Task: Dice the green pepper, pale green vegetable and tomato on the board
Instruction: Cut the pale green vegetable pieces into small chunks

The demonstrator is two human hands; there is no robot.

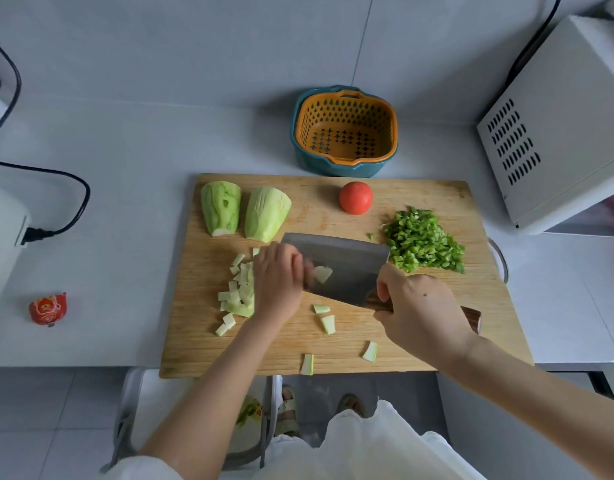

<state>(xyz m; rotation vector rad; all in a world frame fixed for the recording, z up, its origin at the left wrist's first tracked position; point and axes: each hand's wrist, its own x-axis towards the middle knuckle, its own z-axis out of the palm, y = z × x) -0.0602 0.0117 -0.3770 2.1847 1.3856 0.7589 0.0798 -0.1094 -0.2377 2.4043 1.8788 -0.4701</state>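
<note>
On the wooden cutting board my right hand grips the wooden handle of a cleaver, whose blade lies tilted over the board's middle. A pale green piece sticks to the blade. My left hand touches the blade's left side, fingers blurred, beside a heap of pale green dice. Two large pale green vegetable pieces stand at the board's back left. A whole tomato sits at the back middle. Diced green pepper is piled at the right.
Loose pale green chunks lie near the board's front edge. An orange colander in a teal bowl stands behind the board. A white microwave is at the right. A black cable and a red packet lie at the left.
</note>
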